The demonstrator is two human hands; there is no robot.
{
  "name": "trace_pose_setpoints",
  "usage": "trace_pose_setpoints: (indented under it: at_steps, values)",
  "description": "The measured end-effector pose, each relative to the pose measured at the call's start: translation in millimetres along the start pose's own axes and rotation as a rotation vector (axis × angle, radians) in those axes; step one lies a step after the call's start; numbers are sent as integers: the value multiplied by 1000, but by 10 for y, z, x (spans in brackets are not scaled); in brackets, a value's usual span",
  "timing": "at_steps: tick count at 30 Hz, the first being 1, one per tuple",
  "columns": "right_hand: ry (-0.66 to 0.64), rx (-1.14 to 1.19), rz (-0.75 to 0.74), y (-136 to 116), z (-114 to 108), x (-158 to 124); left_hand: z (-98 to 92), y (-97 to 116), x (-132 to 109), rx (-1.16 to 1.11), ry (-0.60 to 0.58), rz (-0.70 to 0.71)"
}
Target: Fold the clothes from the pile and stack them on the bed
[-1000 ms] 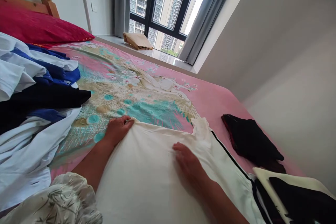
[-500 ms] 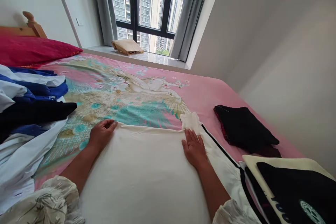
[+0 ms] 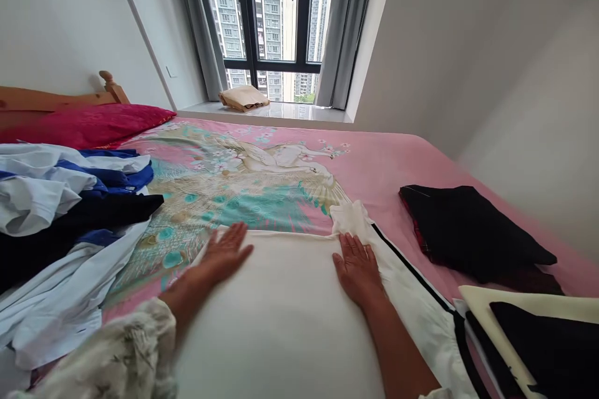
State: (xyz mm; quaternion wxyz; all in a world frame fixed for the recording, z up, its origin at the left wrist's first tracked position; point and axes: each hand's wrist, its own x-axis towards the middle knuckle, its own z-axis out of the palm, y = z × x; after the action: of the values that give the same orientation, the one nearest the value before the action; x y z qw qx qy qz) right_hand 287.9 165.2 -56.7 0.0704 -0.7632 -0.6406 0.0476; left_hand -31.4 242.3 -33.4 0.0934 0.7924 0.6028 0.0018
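A white garment lies spread on the bed in front of me, with a black stripe along its part to the right. My left hand rests flat on its far left corner, fingers stretched out. Near the far right corner, my right hand also lies flat, palm down on the cloth. A small bunched white piece of the garment sticks out just beyond the right fingertips. Neither hand grips anything. The garment's near end runs out of view at the bottom.
Loose white, blue and black clothes are heaped at the left. Folded black clothes lie to the right, with a cream and black folded stack nearer me. A red pillow and a brown folded bag on the windowsill are farther off.
My left hand has let go of the garment's far left corner and moved onto the cloth, now flat. My right hand stays flat near the far right corner. The view has shifted slightly left.
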Motion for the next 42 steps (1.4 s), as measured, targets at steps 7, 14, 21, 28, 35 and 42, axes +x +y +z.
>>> trace_pose_setpoints:
  at_steps: [7, 14, 21, 28, 35, 42]
  values:
    - [57, 44, -5, -10, -1, -4, -507, -642, 393, -291, -16, -112]
    - [75, 71, -3, -3, -22, -16, -727, -679, 407, -591, -88, -155]
    - [87, 70, -1, 7, 7, -1, -521, -545, 247, -767, 31, -277]
    - [97, 72, 3, 8, 20, 1, -449, -487, 292, -388, 292, -320]
    - [100, 78, 1, 18, 16, 3, -319, 645, -249, -253, 367, 87]
    - [68, 94, 5, 32, 11, 1, 40, 203, -1183, 58, -101, 78]
